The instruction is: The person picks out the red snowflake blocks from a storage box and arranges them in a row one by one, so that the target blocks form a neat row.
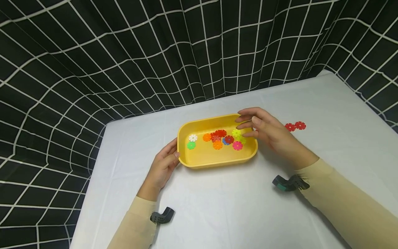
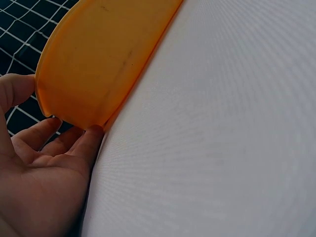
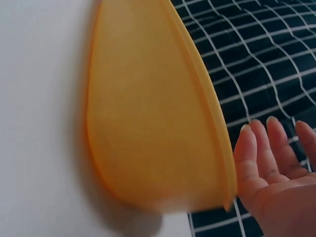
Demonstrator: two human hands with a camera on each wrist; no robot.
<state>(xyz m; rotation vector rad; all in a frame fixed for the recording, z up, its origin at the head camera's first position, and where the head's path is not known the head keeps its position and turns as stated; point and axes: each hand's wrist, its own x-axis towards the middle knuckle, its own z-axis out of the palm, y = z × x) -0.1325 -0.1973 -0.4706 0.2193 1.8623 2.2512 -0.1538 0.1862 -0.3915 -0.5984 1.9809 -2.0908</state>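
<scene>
A yellow plastic tub (image 1: 205,157) stands on the white cloth, holding several small flower-shaped plastic discs. Among them are a white disc (image 1: 192,138), a green disc (image 1: 191,145), an orange disc (image 1: 217,145) and a pink disc (image 1: 237,145). My left hand (image 1: 163,164) grips the tub's left end. In the left wrist view, its thumb is at the rim and its fingertips are against the end wall and lower edge. Over the tub's right end hovers my right hand (image 1: 273,133), fingers spread and slightly bent above the yellow-green disc (image 1: 236,132), with nothing visibly held.
Two red discs (image 1: 295,126) lie side by side on the white cloth (image 1: 217,207), right of the tub and beyond my right hand. A black curtain with a white grid (image 1: 205,52) hangs behind and along the sides of the table.
</scene>
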